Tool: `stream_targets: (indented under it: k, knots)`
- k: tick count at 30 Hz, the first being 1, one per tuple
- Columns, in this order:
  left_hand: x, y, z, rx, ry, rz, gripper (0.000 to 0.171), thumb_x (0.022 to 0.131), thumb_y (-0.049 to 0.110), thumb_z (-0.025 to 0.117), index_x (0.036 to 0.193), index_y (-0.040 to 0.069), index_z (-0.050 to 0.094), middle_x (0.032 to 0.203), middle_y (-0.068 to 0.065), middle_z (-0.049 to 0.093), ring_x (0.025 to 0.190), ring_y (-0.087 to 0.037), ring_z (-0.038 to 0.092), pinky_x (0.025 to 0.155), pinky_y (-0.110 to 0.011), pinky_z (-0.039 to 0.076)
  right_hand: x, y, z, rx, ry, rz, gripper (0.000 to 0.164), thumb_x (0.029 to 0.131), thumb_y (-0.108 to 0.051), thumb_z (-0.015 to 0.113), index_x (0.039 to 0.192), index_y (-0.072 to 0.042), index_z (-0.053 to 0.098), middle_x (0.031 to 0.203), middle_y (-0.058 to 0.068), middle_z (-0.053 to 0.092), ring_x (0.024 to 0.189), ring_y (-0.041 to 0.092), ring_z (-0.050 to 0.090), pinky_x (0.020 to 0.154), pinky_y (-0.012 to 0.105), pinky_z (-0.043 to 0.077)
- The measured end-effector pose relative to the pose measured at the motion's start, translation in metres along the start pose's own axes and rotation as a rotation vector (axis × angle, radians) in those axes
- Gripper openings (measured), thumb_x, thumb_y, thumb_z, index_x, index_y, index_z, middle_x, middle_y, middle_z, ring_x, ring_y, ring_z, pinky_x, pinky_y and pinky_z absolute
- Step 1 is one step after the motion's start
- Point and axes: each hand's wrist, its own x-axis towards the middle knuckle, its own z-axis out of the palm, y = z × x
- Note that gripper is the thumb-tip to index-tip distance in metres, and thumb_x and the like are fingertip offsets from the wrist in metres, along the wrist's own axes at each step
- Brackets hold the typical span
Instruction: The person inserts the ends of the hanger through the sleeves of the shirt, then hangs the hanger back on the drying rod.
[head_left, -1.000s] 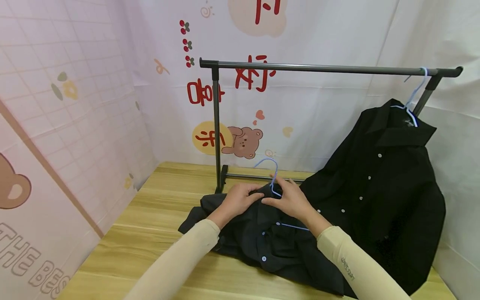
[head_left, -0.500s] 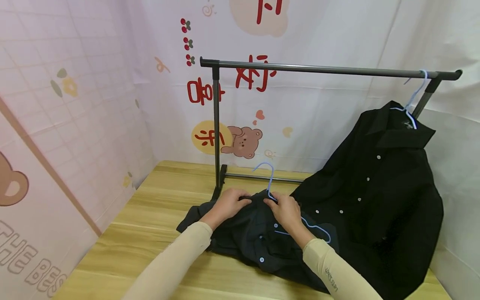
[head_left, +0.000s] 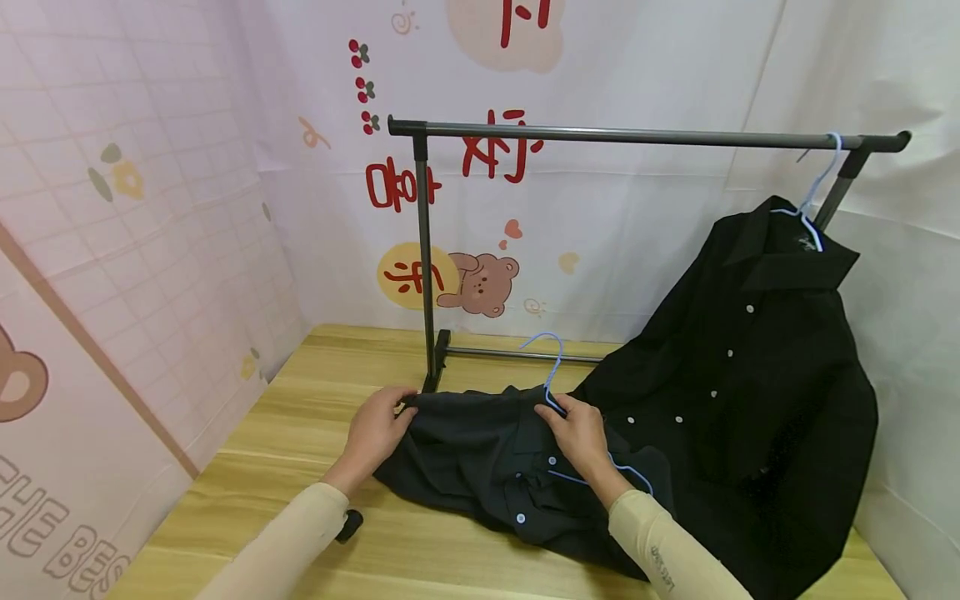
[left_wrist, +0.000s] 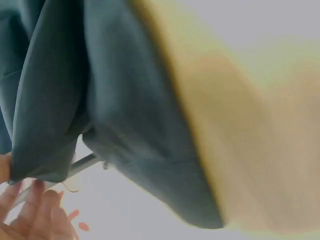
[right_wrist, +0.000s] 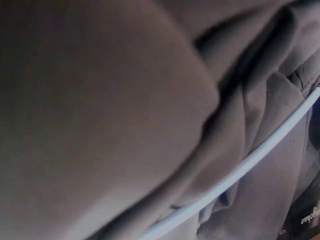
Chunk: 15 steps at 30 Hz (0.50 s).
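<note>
A dark button-up shirt [head_left: 472, 454] lies rumpled on the table, with a light blue hanger [head_left: 557, 357] at its collar. The hanger's hook stands up and part of its lower bar shows on the front. My left hand [head_left: 377, 429] pinches the shirt at its left shoulder and stretches the cloth sideways. In the left wrist view, that hand's fingers [left_wrist: 42, 212] meet the edge of the hanging fabric [left_wrist: 125, 100]. At the base of the hook, my right hand [head_left: 581, 433] pinches the hanger with the collar cloth. The right wrist view shows the hanger's bar [right_wrist: 245, 165] across folded fabric.
A dark metal clothes rack [head_left: 630, 136] stands behind the hands on the wooden table [head_left: 300, 492]. Another black shirt [head_left: 787, 358] hangs at its right end, its lower part reaching the table. A printed backdrop [head_left: 637, 233] surrounds the table. A small black piece [head_left: 349, 527] shows by the left sleeve.
My left hand has moved left from the collar to the shoulder, pulling the cloth out flat. My right hand has shifted to the base of the hook, and more of the hanger shows at right.
</note>
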Motion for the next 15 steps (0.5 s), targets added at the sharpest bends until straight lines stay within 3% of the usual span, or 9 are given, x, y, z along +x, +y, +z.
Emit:
stream_targets:
  k: [4, 7, 9, 12, 15]
  knots:
    - [-0.012, -0.008, 0.0, -0.028, -0.031, -0.136, 0.021, 0.091, 0.02, 0.073, 0.105, 0.005, 0.072, 0.083, -0.002, 0.065, 0.073, -0.019, 0.061, 0.066, -0.038, 0.05, 0.002, -0.002, -0.005, 0.017, 0.011, 0.006, 0.015, 0.089, -0.026, 0.076, 0.082, -0.015, 0.072, 0.069, -0.003, 0.063, 0.056, 0.013, 0.051, 0.052, 0.029, 0.04]
    - [-0.018, -0.013, 0.001, -0.012, -0.11, -0.177, 0.015, 0.09, 0.02, 0.072, 0.082, 0.008, 0.07, 0.065, 0.001, 0.057, 0.058, -0.016, 0.052, 0.055, -0.032, 0.043, 0.003, -0.001, -0.006, 0.012, 0.009, 0.022, 0.02, 0.089, -0.028, 0.076, 0.077, -0.015, 0.068, 0.061, -0.004, 0.053, 0.053, 0.013, 0.047, 0.051, 0.028, 0.037]
    - [-0.018, -0.016, -0.001, -0.008, -0.12, -0.197, 0.018, 0.091, 0.016, 0.069, 0.075, 0.008, 0.069, 0.063, 0.0, 0.057, 0.056, -0.015, 0.051, 0.053, -0.031, 0.041, 0.003, 0.001, -0.006, 0.006, 0.003, 0.03, 0.023, 0.09, -0.029, 0.076, 0.074, -0.015, 0.065, 0.057, -0.005, 0.047, 0.052, 0.013, 0.045, 0.051, 0.028, 0.037]
    - [-0.013, -0.022, -0.007, -0.072, -0.035, -0.275, 0.017, 0.094, 0.012, 0.062, 0.083, 0.003, 0.073, 0.069, -0.007, 0.065, 0.06, -0.019, 0.058, 0.057, -0.034, 0.045, 0.001, 0.004, -0.004, -0.001, -0.002, 0.032, 0.024, 0.09, -0.029, 0.075, 0.074, -0.015, 0.064, 0.057, -0.005, 0.046, 0.052, 0.012, 0.045, 0.05, 0.027, 0.037]
    - [-0.003, -0.024, -0.019, -0.256, 0.061, -0.374, 0.022, 0.098, 0.011, 0.057, 0.107, -0.002, 0.073, 0.091, -0.014, 0.071, 0.074, -0.02, 0.064, 0.067, -0.032, 0.051, -0.001, 0.007, -0.003, 0.004, -0.003, 0.032, 0.018, 0.09, -0.028, 0.076, 0.079, -0.015, 0.07, 0.061, -0.006, 0.053, 0.053, 0.011, 0.048, 0.051, 0.027, 0.039]
